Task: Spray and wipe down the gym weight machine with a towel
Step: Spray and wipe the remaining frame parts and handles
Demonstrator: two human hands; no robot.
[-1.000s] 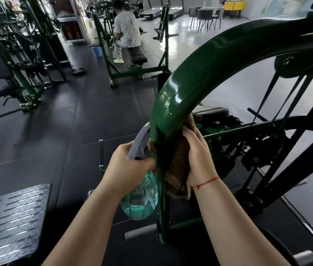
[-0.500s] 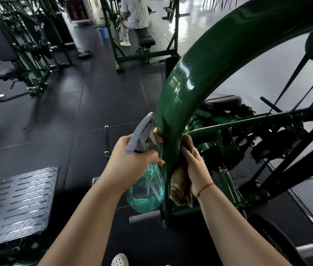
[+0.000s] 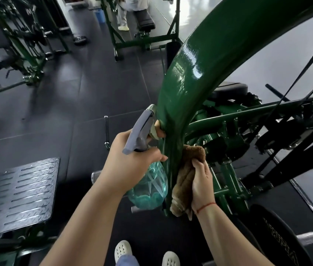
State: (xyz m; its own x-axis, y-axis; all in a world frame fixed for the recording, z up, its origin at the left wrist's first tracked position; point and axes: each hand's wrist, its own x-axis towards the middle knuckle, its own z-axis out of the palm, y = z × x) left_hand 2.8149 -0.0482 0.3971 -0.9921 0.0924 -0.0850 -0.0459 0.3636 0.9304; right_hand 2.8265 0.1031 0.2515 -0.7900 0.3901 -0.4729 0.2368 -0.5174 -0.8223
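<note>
Dead centre is the weight machine [image 3: 209, 54]: its glossy dark green curved steel arm sweeps in from two o'clock and narrows to an upright post in the middle of the view. On the post's right flank, around five o'clock from centre, sits a crumpled brown terry towel [image 3: 187, 169]. The right hand [image 3: 202, 181] has its fingers curled round the cloth and holds it against the paint. A thin red string bracelet [image 3: 205, 206] circles that wrist.

Left of the post, the left hand [image 3: 128, 164] is wrapped round the neck of a spray bottle [image 3: 149, 191] with a translucent teal body and a grey plastic trigger head. One fingertip rests on the trigger lever. The nozzle sits right at the green post; whether it touches cannot be told.

Moving outward, a black padded seat [image 3: 230, 89] shows behind the arm at three o'clock. A black round weight plate [image 3: 278, 237] fills the five o'clock corner. At eight o'clock lies a ribbed grey metal footplate [image 3: 17, 192]. At six o'clock, a pair of white perforated clogs [image 3: 123, 250] stands on the dark rubber floor tiles [image 3: 75, 93]. Up at twelve o'clock another person [image 3: 132, 4] sits on a black bench [image 3: 144, 20], with a small blue bin [image 3: 100, 16] just beside it.
</note>
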